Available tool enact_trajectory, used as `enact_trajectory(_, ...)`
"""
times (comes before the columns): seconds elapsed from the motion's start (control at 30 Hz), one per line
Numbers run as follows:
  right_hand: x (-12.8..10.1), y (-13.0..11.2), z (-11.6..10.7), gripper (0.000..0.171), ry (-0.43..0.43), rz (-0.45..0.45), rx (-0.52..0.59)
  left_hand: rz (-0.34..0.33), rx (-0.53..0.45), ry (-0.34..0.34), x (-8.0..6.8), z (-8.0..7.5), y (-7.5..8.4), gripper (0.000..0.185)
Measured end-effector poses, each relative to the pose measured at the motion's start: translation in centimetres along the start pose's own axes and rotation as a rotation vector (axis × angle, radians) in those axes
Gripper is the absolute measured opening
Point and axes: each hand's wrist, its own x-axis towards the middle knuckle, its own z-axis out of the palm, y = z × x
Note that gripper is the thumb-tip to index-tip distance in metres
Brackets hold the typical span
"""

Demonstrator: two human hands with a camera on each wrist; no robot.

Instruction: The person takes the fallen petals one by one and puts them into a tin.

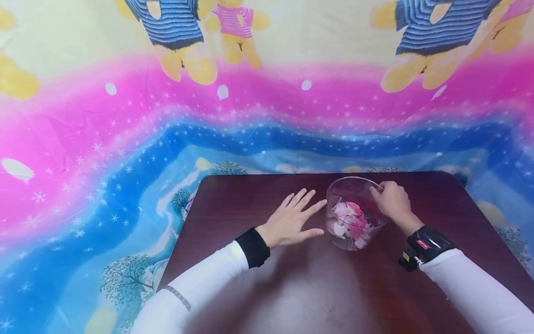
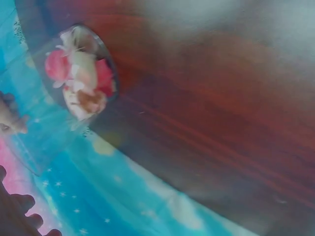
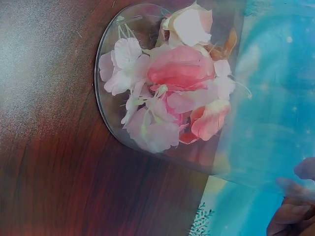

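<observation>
A clear round container [image 1: 377, 221] stands on the dark wooden table, with pink and white artificial flowers [image 1: 349, 214] lying in its bottom. My right hand [image 1: 391, 200] pinches the container's rim on its right side, thumb and fingers on either side of the wall. On the other side, my left hand [image 1: 292, 220] is spread with straight fingers, its fingertips right by the container's left wall. The right wrist view shows the flower heads [image 3: 182, 69] close up through the clear wall, and the right fingers [image 3: 290, 214] at the rim.
The dark reddish table [image 1: 233, 208] has rounded far corners. Behind it and along its left side hangs a colourful curtain [image 1: 267, 102] printed with bears, snowflakes and trees. Black bands [image 1: 253, 247] sit on both wrists over white sleeves.
</observation>
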Motion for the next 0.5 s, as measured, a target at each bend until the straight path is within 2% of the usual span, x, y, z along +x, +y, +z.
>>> enact_trajectory(0.3,0.0,0.2,-0.3,0.037,-0.024,0.015,0.01,-0.015,-0.027,-0.018,-2.5,1.8,-1.4,0.076)
enact_trajectory(0.5,0.2,0.3,-0.1,0.04,-0.044,0.023,0.018,-0.035,-0.039,-0.032,-3.7,2.7,-2.1,0.075)
